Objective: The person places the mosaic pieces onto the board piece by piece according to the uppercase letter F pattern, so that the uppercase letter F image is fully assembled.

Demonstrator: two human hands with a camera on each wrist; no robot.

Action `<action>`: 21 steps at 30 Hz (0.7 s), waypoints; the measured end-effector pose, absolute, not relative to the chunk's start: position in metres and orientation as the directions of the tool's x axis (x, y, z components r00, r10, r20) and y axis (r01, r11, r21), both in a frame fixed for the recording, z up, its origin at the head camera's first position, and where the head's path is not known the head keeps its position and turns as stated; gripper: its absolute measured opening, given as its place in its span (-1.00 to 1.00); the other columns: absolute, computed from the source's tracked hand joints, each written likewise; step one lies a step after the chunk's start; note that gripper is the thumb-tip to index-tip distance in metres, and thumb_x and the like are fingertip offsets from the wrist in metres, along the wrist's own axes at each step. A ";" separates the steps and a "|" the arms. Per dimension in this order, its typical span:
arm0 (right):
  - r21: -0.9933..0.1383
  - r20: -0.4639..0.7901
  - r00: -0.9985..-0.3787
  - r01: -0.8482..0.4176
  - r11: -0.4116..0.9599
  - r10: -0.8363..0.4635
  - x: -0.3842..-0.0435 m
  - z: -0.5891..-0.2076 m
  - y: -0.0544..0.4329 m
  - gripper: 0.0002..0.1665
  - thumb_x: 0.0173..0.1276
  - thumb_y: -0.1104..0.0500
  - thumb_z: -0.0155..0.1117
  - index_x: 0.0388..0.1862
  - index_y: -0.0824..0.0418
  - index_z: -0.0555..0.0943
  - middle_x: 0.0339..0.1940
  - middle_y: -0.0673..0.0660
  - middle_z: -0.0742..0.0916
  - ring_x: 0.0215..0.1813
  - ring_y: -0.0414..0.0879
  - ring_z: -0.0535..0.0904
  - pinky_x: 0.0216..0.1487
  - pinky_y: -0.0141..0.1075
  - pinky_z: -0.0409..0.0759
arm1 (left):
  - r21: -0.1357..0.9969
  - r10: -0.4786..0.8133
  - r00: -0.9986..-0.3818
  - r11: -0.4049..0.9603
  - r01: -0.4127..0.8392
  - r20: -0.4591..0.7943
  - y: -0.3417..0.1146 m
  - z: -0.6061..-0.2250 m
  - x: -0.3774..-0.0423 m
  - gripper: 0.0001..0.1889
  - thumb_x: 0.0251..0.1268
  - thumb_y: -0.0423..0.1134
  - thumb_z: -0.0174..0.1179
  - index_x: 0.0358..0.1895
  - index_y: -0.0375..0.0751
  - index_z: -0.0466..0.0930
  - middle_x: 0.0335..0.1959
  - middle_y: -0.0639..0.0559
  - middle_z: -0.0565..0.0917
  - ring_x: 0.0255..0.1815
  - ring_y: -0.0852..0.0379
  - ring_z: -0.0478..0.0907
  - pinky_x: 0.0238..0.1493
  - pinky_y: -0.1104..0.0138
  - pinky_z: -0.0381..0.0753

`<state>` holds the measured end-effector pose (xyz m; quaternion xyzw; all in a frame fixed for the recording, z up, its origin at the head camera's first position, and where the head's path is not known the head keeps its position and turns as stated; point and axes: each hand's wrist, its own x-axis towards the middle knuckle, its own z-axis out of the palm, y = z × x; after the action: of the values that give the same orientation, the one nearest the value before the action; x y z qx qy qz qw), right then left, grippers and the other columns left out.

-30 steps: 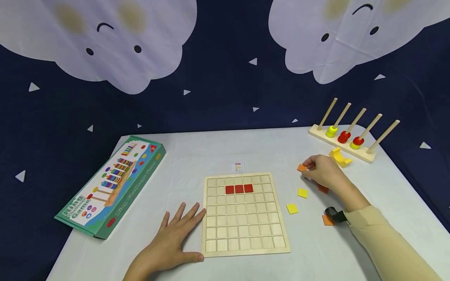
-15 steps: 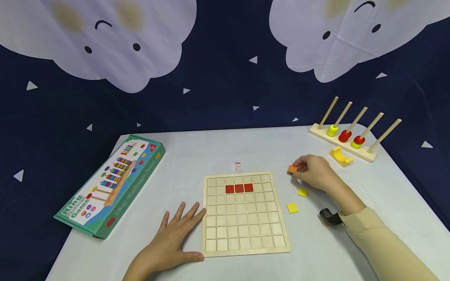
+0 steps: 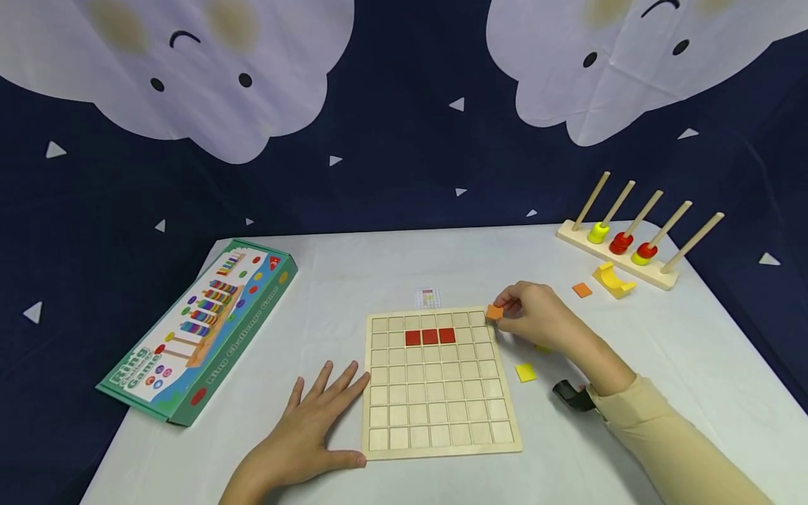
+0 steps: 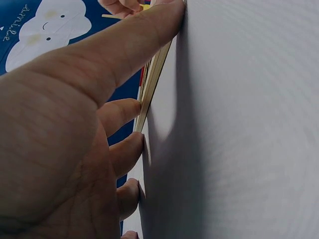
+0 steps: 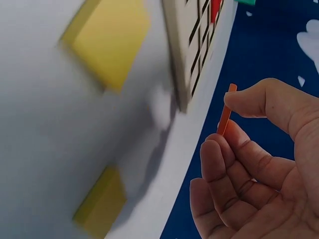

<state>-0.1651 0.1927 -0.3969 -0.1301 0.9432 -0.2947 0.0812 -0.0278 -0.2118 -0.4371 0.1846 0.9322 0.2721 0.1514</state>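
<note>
My right hand (image 3: pixel 536 314) pinches an orange square tile (image 3: pixel 494 313) between thumb and fingers, over the upper right corner of the wooden grid board (image 3: pixel 442 455). The right wrist view shows that orange tile (image 5: pixel 227 110) edge-on in the grip. Three red tiles (image 3: pixel 430 337) sit side by side in the board's second row. With fingers spread, my left hand (image 3: pixel 303 428) lies flat on the table, thumb and forefinger at the board's left edge. In the left wrist view its thumb (image 4: pixel 134 45) reaches along the board's side.
Yellow tiles (image 3: pixel 525 372) lie right of the board, one partly behind the right arm. Another orange tile (image 3: pixel 582 290) lies near a yellow arch (image 3: pixel 614 280). Behind stands a peg rack (image 3: pixel 621 254) with rings. A small pattern card (image 3: pixel 428 298) and a game box (image 3: pixel 202 330) are also here.
My right hand has carried the orange tile leftward from the right side of the table to the board's corner. The left hand stays in place.
</note>
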 end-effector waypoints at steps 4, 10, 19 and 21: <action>-0.589 -0.053 -0.938 -0.247 0.769 -0.342 -0.162 -0.397 0.179 -0.73 0.24 0.25 0.54 -0.08 0.26 0.77 -0.17 0.11 0.79 -0.14 -0.06 0.68 -0.06 -0.22 0.66 | 0.565 0.429 -0.885 0.782 0.262 -0.182 -0.212 -0.437 -0.028 0.18 -0.02 0.39 0.54 0.73 0.30 0.16 0.80 0.14 0.10 0.83 -0.33 -0.20 0.57 -0.57 -0.32; -0.599 -0.032 -0.916 -0.303 0.741 -0.401 -0.158 -0.399 0.160 -0.75 0.20 0.29 0.53 -0.12 0.28 0.76 -0.19 0.09 0.78 -0.17 -0.09 0.67 -0.09 -0.25 0.69 | 0.558 0.434 -0.886 0.781 0.280 -0.163 -0.213 -0.435 -0.028 0.18 0.00 0.43 0.51 0.74 0.29 0.16 0.80 0.12 0.12 0.83 -0.36 -0.16 0.57 -0.58 -0.30; -0.605 -0.033 -0.879 -0.361 0.710 -0.475 -0.145 -0.407 0.135 -0.74 0.17 0.31 0.51 -0.13 0.28 0.76 -0.23 0.06 0.76 -0.23 -0.16 0.60 -0.14 -0.32 0.65 | 0.570 0.442 -0.882 0.772 0.282 -0.162 -0.213 -0.437 -0.028 0.17 0.00 0.43 0.51 0.74 0.32 0.15 0.80 0.11 0.12 0.83 -0.36 -0.17 0.56 -0.59 -0.29; -0.608 -0.027 -0.865 -0.383 0.696 -0.500 -0.143 -0.408 0.128 -0.74 0.18 0.32 0.52 -0.12 0.29 0.75 -0.24 0.05 0.75 -0.25 -0.18 0.58 -0.16 -0.34 0.63 | 0.569 0.437 -0.883 0.775 0.274 -0.171 -0.214 -0.437 -0.027 0.18 0.00 0.42 0.52 0.74 0.32 0.15 0.80 0.13 0.11 0.83 -0.33 -0.18 0.57 -0.57 -0.30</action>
<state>-0.1430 0.1283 -0.4083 -0.2412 0.9158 -0.3066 0.0957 -0.0274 -0.2136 -0.4374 0.1911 0.9305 0.2752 0.1482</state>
